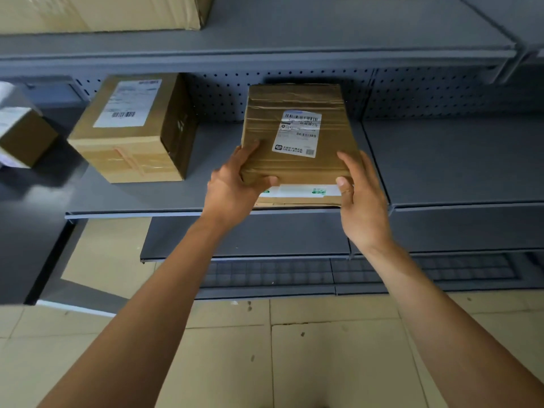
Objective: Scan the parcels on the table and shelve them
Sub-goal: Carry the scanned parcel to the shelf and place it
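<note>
1. Both grips are on one parcel (297, 134): the left hand (232, 187) curls round its near left corner, thumb over the front edge and fingers up the left side, while the right hand (360, 201) lies flatter along the right side, thumb hooked on the near right corner.
2. That parcel is a brown cardboard box wrapped in bands of clear tape, creased on top, with a white shipping label (297, 132) showing barcodes and a small QR square.
3. It lies on the grey metal shelf (188, 198), its near end at the shelf's front lip; a white strip with green marks (303, 191) shows on its front face.
4. To its left on the same shelf stands a taller taped box (132, 131) with its own white label, well apart from the held parcel.
5. Further left, a small box (20, 134) sits at the frame's edge, blurred.
6. Another carton (103, 11) rests on the shelf above.
</note>
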### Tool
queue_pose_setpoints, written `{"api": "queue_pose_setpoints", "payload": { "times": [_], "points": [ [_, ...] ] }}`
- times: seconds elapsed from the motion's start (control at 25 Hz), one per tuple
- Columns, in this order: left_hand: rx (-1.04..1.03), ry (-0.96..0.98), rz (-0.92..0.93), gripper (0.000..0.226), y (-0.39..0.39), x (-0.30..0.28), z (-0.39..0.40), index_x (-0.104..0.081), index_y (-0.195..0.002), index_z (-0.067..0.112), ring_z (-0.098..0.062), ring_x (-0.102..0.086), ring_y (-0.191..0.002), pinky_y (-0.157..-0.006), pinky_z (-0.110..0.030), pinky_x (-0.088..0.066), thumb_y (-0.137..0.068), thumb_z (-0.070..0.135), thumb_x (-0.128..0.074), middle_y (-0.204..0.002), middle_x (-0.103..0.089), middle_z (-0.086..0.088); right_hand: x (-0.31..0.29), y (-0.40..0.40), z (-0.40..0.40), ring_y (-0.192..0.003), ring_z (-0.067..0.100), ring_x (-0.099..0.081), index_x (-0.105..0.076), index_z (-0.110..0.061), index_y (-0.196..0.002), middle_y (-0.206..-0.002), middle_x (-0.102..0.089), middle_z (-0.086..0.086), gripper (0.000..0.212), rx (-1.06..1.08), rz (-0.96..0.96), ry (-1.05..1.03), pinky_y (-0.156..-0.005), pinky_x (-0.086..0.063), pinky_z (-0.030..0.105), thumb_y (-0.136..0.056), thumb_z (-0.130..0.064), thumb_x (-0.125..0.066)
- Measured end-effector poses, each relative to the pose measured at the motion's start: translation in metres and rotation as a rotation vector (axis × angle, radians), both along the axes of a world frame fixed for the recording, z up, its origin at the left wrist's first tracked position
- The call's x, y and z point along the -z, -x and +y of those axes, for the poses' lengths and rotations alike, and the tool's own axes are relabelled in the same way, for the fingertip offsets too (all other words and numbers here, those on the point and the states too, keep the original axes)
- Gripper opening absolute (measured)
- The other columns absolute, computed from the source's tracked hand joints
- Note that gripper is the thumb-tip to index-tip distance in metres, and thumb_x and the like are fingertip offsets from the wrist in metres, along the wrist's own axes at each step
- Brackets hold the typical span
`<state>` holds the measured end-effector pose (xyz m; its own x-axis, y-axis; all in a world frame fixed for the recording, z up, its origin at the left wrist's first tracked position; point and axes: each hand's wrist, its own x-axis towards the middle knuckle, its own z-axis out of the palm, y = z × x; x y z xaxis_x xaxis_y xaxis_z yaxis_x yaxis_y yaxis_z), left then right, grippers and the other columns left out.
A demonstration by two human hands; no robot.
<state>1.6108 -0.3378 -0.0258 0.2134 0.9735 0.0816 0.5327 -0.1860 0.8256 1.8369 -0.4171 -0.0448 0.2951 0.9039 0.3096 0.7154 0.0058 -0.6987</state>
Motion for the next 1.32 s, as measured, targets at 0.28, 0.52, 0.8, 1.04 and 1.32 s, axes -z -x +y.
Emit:
{"api": "queue_pose_setpoints", "payload": {
  "times": [0.28, 0.52, 0.8, 1.04, 1.32],
  "points": [
    [-0.018, -0.018, 0.052, 0.074, -0.008, 0.001, 0.027, -0.043, -0.145, 0.053, -0.021, -0.060, -0.122, -0.106, -0.046, -0.049, -0.080, 0.054, -0.080, -0.123, -0.063, 0.020, 0.000, -0.010, 0.022, -0.129, 0.020, -0.048, -0.041, -0.027, -0.151, -0.161, -0.028, -0.001, 0.042, -0.032, -0.006, 0.004, -0.094, -0.043, 0.030, -0.109, -0.023, -0.040],
    [-0.019, -0.042, 0.052, 0.079, -0.008, 0.003, 0.030, -0.044, -0.144, 0.052, -0.013, -0.063, -0.115, -0.102, -0.037, -0.053, -0.073, 0.060, -0.078, -0.112, -0.062, 0.025, 0.002, -0.012, 0.028, -0.134, 0.023, -0.043, -0.037, -0.026, -0.152, -0.161, -0.026, 0.002, 0.043, -0.056, -0.005, -0.002, -0.102, -0.039, 0.031, -0.110, -0.023, -0.037],
    [-0.005, -0.036, -0.017, 0.088, -0.009, -0.001, 0.024, -0.044, -0.151, 0.035, 0.021, -0.057, -0.088, -0.072, 0.003, -0.044, -0.076, 0.044, -0.087, -0.104, -0.053, 0.038, 0.001, -0.014, 0.022, -0.140, 0.034, -0.033, -0.025, -0.031, -0.158, -0.166, -0.017, 0.003, 0.055, -0.038, -0.066, 0.099, -0.110, -0.039, 0.051, -0.107, -0.025, -0.044],
    [-0.103, -0.103, -0.068, 0.057, 0.002, -0.015, -0.016, -0.056, -0.143, 0.028, 0.014, -0.058, -0.107, -0.093, -0.016, -0.053, -0.089, 0.039, -0.073, -0.130, -0.060, 0.020, -0.020, 0.001, -0.018, -0.141, 0.035, -0.029, -0.026, -0.027, -0.159, -0.166, -0.018, 0.006, 0.067, 0.025, -0.232, 0.209, -0.109, -0.041, 0.051, -0.100, -0.018, -0.056],
    [-0.138, 0.195, -0.208, 0.053, 0.041, -0.051, -0.107, -0.059, -0.141, 0.020, 0.001, -0.058, -0.122, -0.104, -0.021, -0.048, -0.092, 0.029, -0.075, -0.135, -0.062, 0.010, -0.069, 0.032, -0.082, -0.149, 0.030, -0.022, -0.044, -0.020, -0.151, -0.163, -0.028, 0.005, 0.052, -0.077, -0.167, 0.318, -0.121, -0.027, 0.048, -0.101, -0.024, -0.058]
  ]
}}
